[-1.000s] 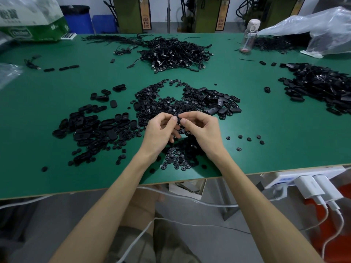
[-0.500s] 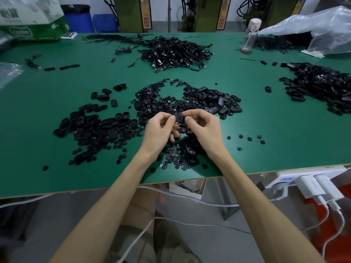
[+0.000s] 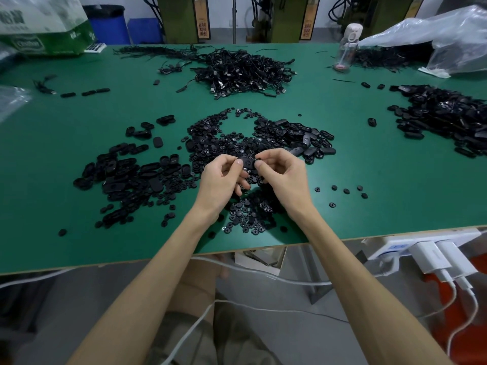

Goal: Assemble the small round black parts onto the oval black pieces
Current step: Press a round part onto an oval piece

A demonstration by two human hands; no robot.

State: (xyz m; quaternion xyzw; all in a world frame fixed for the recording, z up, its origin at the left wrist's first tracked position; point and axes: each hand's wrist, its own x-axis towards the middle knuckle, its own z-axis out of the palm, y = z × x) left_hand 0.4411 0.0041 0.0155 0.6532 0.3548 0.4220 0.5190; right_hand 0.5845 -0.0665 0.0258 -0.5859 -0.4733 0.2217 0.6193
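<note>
The table (image 3: pixel 79 143) in front of me was a plain dark green with a pale tan edge. The oval piece (image 3: pixel 247 162) I held was black, like the round parts (image 3: pixel 247 217) heaped near me, the oval pieces (image 3: pixel 123 175) to the left and the tangle of cables (image 3: pixel 237 69) farther off. Far left stood a blue bin (image 3: pixel 108 25) and a green-and-white box (image 3: pixel 39 38). Near right, the chargers (image 3: pixel 432 256) were white, beside an orange-red object (image 3: pixel 471 325). My trousers (image 3: pixel 232 338) were olive.

oval piece (image 3: pixel 247 163) — ends hidden, right heap (image 3: pixel 448 119) cropped
</note>
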